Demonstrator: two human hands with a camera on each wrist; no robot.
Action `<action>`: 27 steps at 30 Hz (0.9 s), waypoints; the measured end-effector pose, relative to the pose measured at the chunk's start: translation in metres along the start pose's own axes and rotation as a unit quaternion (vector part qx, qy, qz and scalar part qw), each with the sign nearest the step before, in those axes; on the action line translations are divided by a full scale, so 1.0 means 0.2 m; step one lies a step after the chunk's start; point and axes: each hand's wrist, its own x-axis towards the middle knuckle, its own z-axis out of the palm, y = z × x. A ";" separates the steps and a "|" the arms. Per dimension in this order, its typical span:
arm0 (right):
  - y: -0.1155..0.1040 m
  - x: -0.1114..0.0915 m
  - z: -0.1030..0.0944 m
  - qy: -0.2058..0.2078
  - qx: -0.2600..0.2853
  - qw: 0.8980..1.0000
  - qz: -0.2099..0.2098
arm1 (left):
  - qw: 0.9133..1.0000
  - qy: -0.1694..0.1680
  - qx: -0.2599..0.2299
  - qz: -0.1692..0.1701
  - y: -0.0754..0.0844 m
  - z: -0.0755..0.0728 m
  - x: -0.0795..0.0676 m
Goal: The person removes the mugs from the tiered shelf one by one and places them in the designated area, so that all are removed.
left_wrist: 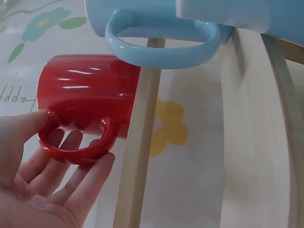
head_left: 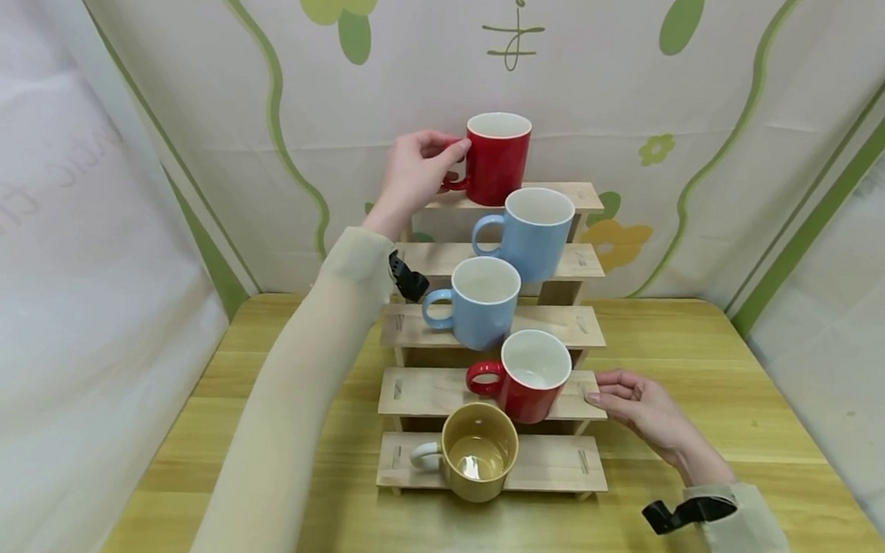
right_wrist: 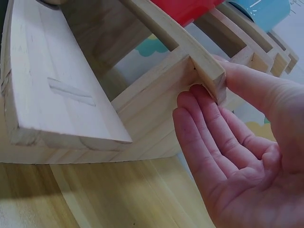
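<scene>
On the top step of a five-tier wooden stand (head_left: 425,392) stands a red mug (head_left: 498,167), white inside. My left hand (head_left: 414,175) is at its handle. In the left wrist view the thumb lies at the handle's upper end and the fingers (left_wrist: 97,178) curl around the loop. At the stand's right side my right hand (head_left: 642,408) grips the end of the second-lowest shelf (right_wrist: 206,71), thumb on top and fingers beneath. Below the red mug, one per step, come two light blue mugs, a second red mug (head_left: 530,390) and a mustard mug (head_left: 478,462) with a white handle.
The blue mugs (head_left: 538,236) stand on the second and third steps from the top, handles to the left. The stand sits on a wood-grain table (head_left: 679,339). White patterned cloth (head_left: 588,84) hangs behind it and at both sides.
</scene>
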 end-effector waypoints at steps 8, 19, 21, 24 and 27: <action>-0.01 0.00 0.01 0.003 0.004 1.000 0.003 | 1.000 -0.005 -0.015 -0.007 0.00 -0.02 -0.01; -0.01 -0.01 0.01 0.015 0.001 1.000 0.003 | 0.996 -0.029 -0.083 -0.032 0.01 -0.07 -0.03; -0.02 -0.01 0.01 0.014 0.001 1.000 0.002 | 0.995 -0.032 -0.086 -0.030 0.01 -0.08 -0.04; -0.02 -0.01 0.02 0.014 0.002 1.000 0.002 | 0.995 -0.036 -0.087 -0.030 0.00 -0.08 -0.05; -0.02 -0.01 0.02 0.013 0.004 1.000 -0.001 | 0.995 -0.040 -0.083 -0.027 0.01 -0.09 -0.06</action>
